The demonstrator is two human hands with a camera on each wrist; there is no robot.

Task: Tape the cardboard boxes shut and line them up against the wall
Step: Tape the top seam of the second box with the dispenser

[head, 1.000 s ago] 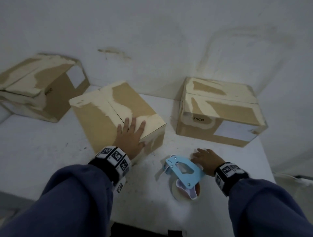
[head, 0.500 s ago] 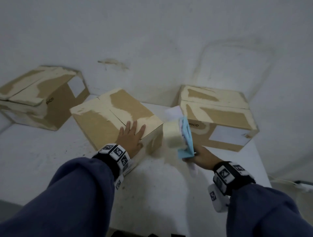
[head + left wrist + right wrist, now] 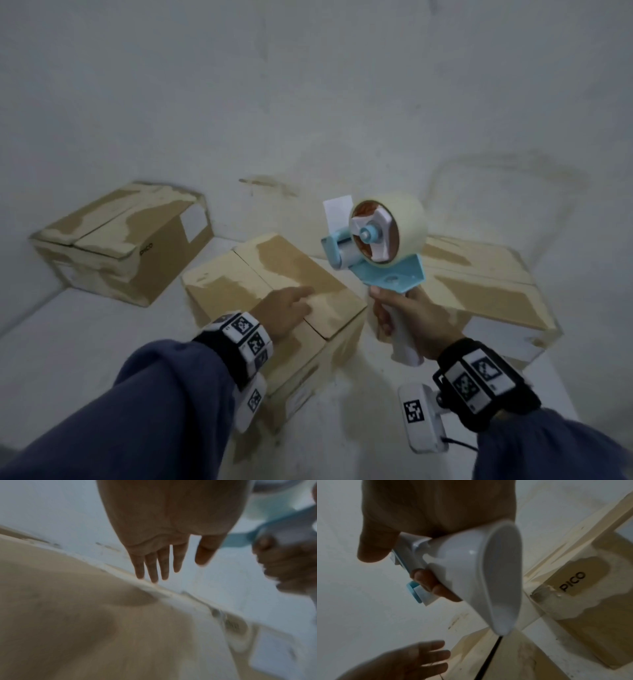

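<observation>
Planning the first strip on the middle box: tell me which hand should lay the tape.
Right. The right hand already grips the tape dispenser, raised beside the middle box. The left hand is open over the box's flaps, better placed to hold them down.

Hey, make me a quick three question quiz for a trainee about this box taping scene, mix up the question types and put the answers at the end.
1. True or false: the right hand grips the tape dispenser by its white handle.
2. Multiple choice: where is the left hand? A) over the middle box, fingers straight; B) gripping the left box; C) flat on the wall.
3. Fill in: the head view shows ___ cardboard boxes on the white surface.

Key: 1 true; 2 A; 3 three (the right box lies partly behind the dispenser).
</observation>
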